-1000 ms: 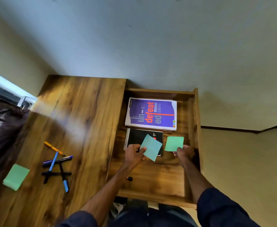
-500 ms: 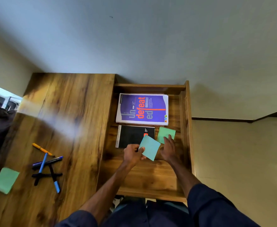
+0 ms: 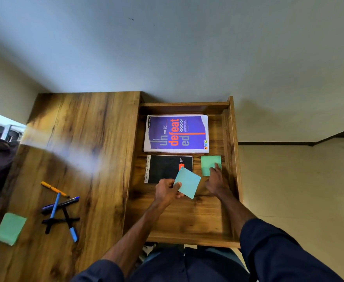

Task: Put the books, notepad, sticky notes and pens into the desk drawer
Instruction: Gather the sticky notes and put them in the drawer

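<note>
R hand point(image 3: 215, 181), fingers flat, presses green sticky pad point(image 3: 208, 163) down just beside notepad point(image 3: 165, 168), prob. seating it; L hand point(image 3: 167, 192) pinches blue sticky pad point(image 3: 189, 183) over notepad's corner, likely next in.

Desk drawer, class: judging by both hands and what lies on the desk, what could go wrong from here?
1. The left hand pinches the blue sticky notes by one corner, tilted over the notepad; they might slip or land askew.
2. The pens lie crossed on the desk; one could roll away when grabbed.
3. The green sticky notes lying apart from the pens may be overlooked.
</note>
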The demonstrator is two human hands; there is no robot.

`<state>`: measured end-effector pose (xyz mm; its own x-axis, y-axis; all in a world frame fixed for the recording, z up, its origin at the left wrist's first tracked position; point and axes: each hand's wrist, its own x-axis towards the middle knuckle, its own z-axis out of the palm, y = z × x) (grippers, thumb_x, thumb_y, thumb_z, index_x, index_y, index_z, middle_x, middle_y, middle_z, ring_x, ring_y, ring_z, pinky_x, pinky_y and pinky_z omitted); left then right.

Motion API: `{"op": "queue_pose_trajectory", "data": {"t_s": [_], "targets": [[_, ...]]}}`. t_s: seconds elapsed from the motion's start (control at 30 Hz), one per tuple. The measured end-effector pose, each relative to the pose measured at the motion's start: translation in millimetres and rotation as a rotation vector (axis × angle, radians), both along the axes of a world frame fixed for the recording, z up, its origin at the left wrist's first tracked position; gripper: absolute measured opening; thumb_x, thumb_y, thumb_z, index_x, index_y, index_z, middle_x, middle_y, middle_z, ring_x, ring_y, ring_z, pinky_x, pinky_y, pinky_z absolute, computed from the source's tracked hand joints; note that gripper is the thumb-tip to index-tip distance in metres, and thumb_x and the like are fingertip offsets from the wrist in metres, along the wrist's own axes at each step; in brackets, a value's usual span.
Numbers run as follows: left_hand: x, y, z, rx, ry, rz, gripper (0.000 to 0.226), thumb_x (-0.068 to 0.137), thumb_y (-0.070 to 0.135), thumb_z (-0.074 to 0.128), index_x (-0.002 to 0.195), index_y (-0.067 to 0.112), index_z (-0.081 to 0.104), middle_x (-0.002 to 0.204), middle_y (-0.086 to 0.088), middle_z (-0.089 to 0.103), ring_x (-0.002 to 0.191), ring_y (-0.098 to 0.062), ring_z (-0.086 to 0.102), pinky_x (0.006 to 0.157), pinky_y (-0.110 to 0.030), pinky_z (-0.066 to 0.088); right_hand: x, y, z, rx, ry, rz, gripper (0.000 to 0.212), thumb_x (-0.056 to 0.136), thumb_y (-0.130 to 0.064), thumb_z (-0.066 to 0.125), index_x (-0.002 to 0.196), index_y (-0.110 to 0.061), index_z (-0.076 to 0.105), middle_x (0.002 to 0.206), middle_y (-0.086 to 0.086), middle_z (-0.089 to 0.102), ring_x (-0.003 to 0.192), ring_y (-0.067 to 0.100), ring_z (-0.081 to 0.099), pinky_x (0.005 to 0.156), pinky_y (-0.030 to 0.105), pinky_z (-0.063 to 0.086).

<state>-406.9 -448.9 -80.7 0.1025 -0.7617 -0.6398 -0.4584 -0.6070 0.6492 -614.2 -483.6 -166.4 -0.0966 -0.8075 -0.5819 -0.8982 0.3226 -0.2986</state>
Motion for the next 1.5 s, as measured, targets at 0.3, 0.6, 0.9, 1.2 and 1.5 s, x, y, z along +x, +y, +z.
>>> {"op": "queue_pose_trajectory", "data": {"t_s": [0.3, 0.6, 0.9, 1.2, 1.5], "targets": [[0, 3, -8, 0.031, 0.024, 0.031, 0.044, 0.095, 0.030, 0.070, 0.130, 0.005, 0.064, 0.124, -0.012, 0.072, 0.068, -0.011, 0.077, 0.060, -0.015, 0.058, 4, 3, 5, -0.013, -0.002, -0.030, 0.070, 0.090, -0.019, 0.073, 0.150, -0.011, 0.039, 0.168, 0.010, 0.015, 0.152, 0.031, 0.024, 0.115, 0.046, 0.041], [-30, -3, -22, 0.225, 0.168, 0.171, 0.052, 0.099, 0.013, 0.065, 0.146, 0.003, 0.046, 0.115, -0.018, 0.072, 0.070, -0.017, 0.077, 0.063, -0.025, 0.062, 10, 37, 44, -0.075, -0.478, -0.746, 0.037, 0.094, -0.035, 0.068, 0.120, -0.008, 0.063, 0.114, 0.010, 0.071, 0.097, 0.024, 0.072, 0.060, 0.027, 0.057], [-39, 7, -16, 0.338, 0.164, -0.079, 0.042, 0.102, 0.012, 0.059, 0.142, 0.001, 0.052, 0.093, -0.019, 0.075, 0.060, -0.014, 0.065, 0.056, -0.021, 0.057, -1, 73, 49, 0.066, -0.584, -0.977, 0.042, 0.085, -0.019, 0.080, 0.122, -0.009, 0.062, 0.117, 0.009, 0.069, 0.102, 0.023, 0.070, 0.066, 0.028, 0.060], [-29, 17, -12, 0.334, 0.097, -0.109, 0.025, 0.100, 0.024, 0.062, 0.116, 0.006, 0.067, 0.082, -0.012, 0.071, 0.065, -0.017, 0.064, 0.060, -0.027, 0.055, 5, 70, 43, -0.029, -0.266, -0.800, 0.026, 0.084, -0.004, 0.076, 0.109, -0.010, 0.069, 0.116, 0.010, 0.070, 0.102, 0.026, 0.069, 0.058, 0.022, 0.052], [-8, 28, -18, 0.294, 0.094, -0.071, 0.011, 0.102, 0.015, 0.057, 0.108, 0.009, 0.065, 0.089, -0.009, 0.065, 0.072, -0.017, 0.064, 0.068, -0.031, 0.057, 28, 90, 38, -0.067, 0.125, -0.218, 0.068, 0.077, -0.028, 0.085, 0.137, -0.018, 0.053, 0.140, 0.007, 0.052, 0.131, 0.027, 0.048, 0.103, 0.041, 0.051]]}}
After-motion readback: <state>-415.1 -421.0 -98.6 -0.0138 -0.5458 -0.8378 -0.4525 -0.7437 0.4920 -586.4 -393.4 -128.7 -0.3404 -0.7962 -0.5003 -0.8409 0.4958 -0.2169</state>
